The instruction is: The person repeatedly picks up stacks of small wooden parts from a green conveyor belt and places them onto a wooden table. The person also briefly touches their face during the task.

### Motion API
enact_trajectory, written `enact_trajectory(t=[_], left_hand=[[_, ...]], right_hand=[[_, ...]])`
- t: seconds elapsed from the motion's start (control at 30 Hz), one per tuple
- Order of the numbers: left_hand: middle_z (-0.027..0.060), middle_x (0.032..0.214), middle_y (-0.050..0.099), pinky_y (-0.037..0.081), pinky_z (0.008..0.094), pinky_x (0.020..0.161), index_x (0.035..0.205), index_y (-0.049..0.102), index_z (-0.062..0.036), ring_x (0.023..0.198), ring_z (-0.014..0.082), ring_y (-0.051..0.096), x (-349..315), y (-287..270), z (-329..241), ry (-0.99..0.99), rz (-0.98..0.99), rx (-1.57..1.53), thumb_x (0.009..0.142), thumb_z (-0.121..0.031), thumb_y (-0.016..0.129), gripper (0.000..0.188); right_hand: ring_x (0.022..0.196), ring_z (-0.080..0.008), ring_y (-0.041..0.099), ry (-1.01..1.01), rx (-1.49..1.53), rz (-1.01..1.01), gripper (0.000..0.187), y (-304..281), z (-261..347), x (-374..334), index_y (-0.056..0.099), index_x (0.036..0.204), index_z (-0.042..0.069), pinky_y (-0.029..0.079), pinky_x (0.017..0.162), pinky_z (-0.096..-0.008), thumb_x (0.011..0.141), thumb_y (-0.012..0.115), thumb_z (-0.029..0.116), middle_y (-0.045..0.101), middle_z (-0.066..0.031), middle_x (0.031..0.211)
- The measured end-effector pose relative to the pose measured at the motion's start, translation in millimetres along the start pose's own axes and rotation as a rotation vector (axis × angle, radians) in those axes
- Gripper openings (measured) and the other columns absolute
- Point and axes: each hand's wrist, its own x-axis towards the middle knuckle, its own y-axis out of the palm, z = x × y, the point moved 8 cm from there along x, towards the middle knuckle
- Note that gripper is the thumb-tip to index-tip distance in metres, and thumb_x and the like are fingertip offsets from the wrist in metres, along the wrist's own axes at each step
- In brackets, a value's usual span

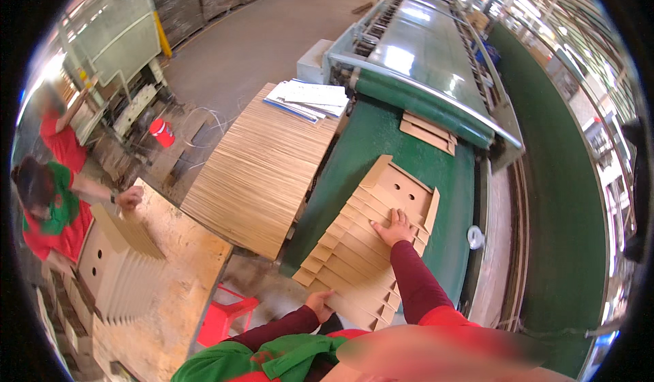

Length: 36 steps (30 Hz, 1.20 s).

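Observation:
A fanned row of folded brown cardboard box blanks [351,246] lies overlapping on the green conveyor belt [453,259] in front of me. The farthest blank shows two round holes and raised side flaps. My right hand [395,229] rests flat on top of the row, fingers spread, just behind that blank. At the near left edge of the row, my left hand [319,305] grips the cardboard; some of its fingers are hidden. Farther along the belt, another folded cardboard piece [428,134] sits by the green roller [422,99].
Left of the belt stands a tall stack of flat cardboard [252,171] topped with papers [310,98]. A co-worker [51,205] handles similar cardboard at a wooden table [184,266]. A red stool [228,314] is beneath; a white roll [475,237] lies at the belt's right edge.

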Motion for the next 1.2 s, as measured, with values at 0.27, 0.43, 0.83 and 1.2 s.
enact_trajectory(t=[0.27,0.43,0.83,1.2], left_hand=[[0.0206,0.131,0.049,0.032,0.0555,0.106,0.131,0.039,0.0053,0.12,0.037,0.048,-86.8,21.5,-11.4,-0.055,0.323,0.251,0.085,-0.016,0.055,0.053],[0.0128,0.101,0.062,0.051,0.0496,0.082,0.105,0.057,-0.0038,0.094,0.028,0.061,-86.8,123.7,-25.2,0.17,0.442,0.265,0.084,-0.008,0.056,0.022],[0.0168,0.147,0.023,0.034,0.0673,0.096,0.143,0.024,-0.0104,0.129,0.0418,0.031,63.8,271.6,-31.6,0.185,0.076,0.144,0.089,-0.039,0.062,0.073],[0.014,0.141,0.035,0.043,0.0646,0.086,0.138,0.035,-0.012,0.124,0.0418,0.04,85.3,284.7,-39.6,0.214,0.083,0.116,0.087,-0.041,0.064,0.066]], right_hand=[[0.138,-0.0273,0.028,-0.046,0.023,-0.001,0.106,-5.3,13.0,-61.4,0.032,0.143,0.011,0.022,0.109,-0.0525,0.066,0.051,0.081,0.031,-0.0133,0.148],[0.132,-0.0328,0.036,-0.129,-0.074,-0.054,0.111,-71.0,5.3,-23.3,0.041,0.137,0.007,0.029,0.106,-0.0502,0.059,0.055,0.085,0.041,-0.0177,0.141],[0.122,-0.0299,0.05,-0.099,0.04,-0.097,0.072,-140.1,-20.4,50.1,0.06,0.121,0.018,0.008,0.108,-0.0641,0.078,0.044,0.075,0.059,-0.0127,0.123],[0.092,-0.0365,0.063,-0.414,-0.047,-0.053,0.071,-135.9,-5.0,27.1,0.066,0.101,0.005,0.047,0.084,-0.0435,0.08,0.045,0.069,0.066,-0.0222,0.091]])
